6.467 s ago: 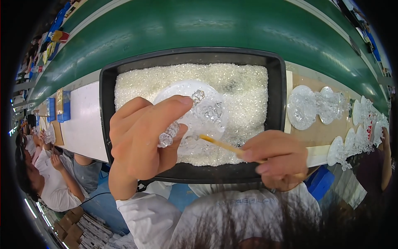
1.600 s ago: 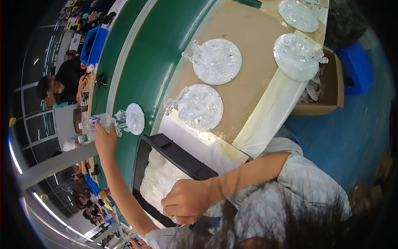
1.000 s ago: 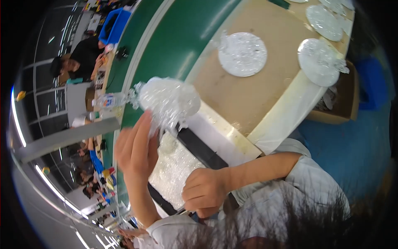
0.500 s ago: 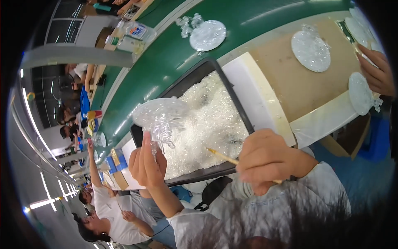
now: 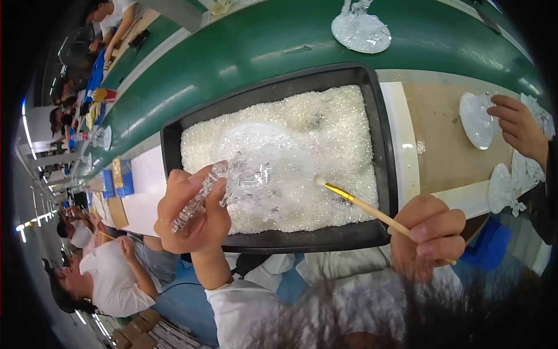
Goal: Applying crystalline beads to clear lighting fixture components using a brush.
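Clear glass is the material of the piece in hand: a round, ornament-like disc with a ribbed stem, gripped by the stem in the left hand, whose fingers are curled shut around it. The disc part is held flat over the black tray, just above the bed of clear granules that fills it. In the right hand 1 thin brush with a wooden handle and a gold ferrule is pinched between thumb and fingers; its pale tip rests against the disc's right edge.

Compared with the view 0.5 s earlier, the disc has been lowered from beside the tray to over its middle, and the brush, then held clear, has been brought to the glass. About 1.6 s earlier the left hand was stretched far out toward the green belt. The piece appears therefore to have been fetched and brought back, and the brushing stage is judged to be just opening.

Counted from near to far: 2 hands of the wearer, 1 brush, 1 held disc, 1 tray. On the tan board to the right, at least 2 further discs can be made out, 1 of them touched by a co-worker's hand; others at the rim are too distorted to count. On the belt beyond, 1 disc lies alone.
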`<state>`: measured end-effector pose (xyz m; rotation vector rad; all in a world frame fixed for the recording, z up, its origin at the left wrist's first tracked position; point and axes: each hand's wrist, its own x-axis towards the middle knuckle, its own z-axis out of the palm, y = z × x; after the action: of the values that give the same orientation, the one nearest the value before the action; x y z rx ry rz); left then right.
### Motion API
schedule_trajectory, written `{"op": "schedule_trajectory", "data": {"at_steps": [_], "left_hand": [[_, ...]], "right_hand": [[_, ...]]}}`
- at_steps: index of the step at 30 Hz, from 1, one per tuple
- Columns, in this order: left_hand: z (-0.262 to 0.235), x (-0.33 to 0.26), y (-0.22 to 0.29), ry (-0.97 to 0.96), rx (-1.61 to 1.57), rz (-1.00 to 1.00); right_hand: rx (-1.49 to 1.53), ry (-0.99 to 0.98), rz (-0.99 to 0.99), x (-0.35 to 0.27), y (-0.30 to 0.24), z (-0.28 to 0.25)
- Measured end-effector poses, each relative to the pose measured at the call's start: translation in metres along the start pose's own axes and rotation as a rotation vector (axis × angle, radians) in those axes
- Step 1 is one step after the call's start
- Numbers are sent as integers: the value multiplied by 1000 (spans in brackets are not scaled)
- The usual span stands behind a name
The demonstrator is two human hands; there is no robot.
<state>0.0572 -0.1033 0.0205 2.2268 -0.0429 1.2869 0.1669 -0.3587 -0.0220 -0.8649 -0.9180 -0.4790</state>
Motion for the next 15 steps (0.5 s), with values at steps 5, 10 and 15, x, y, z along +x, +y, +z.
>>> {"op": "schedule_trajectory", "data": {"at_steps": [5, 10, 15], "left_hand": [[-7, -6, 5, -15, -54, -90], [3, -10, 4, 99, -53, -95], [-7, -2, 21, 95, -1, -209]], "right_hand": [[-89, -111, 162, 3, -2, 5], [-75, -244, 86, 5, 3, -5], [-5, -205, 180, 10, -1, 2]]}}
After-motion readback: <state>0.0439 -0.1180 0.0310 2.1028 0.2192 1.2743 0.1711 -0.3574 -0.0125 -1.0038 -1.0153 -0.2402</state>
